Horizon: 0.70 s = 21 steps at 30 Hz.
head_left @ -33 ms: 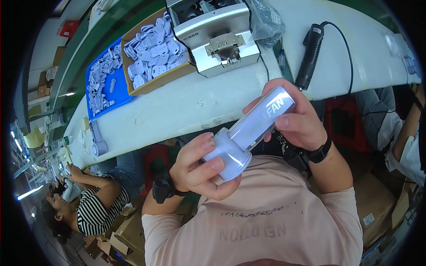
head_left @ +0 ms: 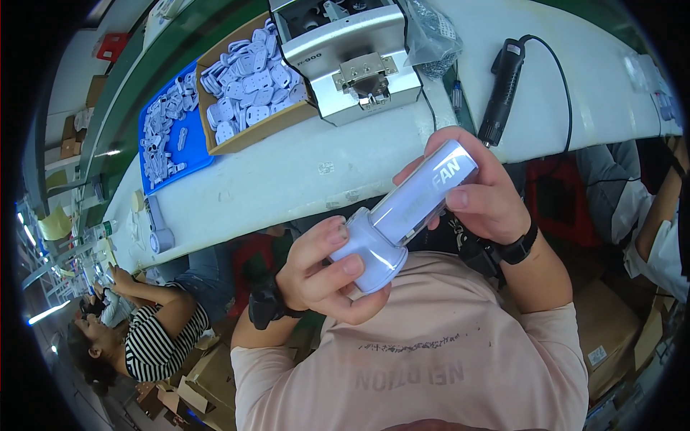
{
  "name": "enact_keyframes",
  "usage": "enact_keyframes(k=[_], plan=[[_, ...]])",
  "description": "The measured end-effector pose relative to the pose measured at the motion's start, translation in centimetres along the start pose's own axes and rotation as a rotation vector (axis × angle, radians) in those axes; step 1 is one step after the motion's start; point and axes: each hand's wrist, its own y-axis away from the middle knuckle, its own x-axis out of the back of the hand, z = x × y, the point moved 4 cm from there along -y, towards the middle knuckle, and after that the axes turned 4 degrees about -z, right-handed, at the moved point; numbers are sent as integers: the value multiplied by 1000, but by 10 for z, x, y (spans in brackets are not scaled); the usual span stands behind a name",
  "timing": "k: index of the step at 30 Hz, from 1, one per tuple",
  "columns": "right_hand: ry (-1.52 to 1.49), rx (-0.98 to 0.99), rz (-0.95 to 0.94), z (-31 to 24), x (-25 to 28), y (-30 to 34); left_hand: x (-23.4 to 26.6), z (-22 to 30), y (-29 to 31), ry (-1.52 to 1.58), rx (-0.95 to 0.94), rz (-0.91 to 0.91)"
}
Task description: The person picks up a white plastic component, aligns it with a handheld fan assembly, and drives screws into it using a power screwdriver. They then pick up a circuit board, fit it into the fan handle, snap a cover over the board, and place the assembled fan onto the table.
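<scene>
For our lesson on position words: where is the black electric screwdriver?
In the head view, the screwdriver lies on the white table, right of the silver machine and just beyond the right hand.

Lilac device [head_left: 402, 212] hides some of R hand's [head_left: 489, 190] fingers and pt of L hand's [head_left: 323, 276] grip; its underside can't be seen. Silver machine [head_left: 352, 68] cut off at top edge, covers R end of cardboard box [head_left: 255, 131]. Sm. items at bench's [head_left: 266, 183] far L end too blurry to ID.
</scene>
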Motion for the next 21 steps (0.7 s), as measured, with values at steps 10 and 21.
enact_keyframes(k=[10, 21], plan=[[140, 78, -4, -9, 0, -2, -1, -9, 7, 102, 140, 20], [863, 282, -4, -34, -25, -13, -31, -55, 6, 386, 698, -155]])
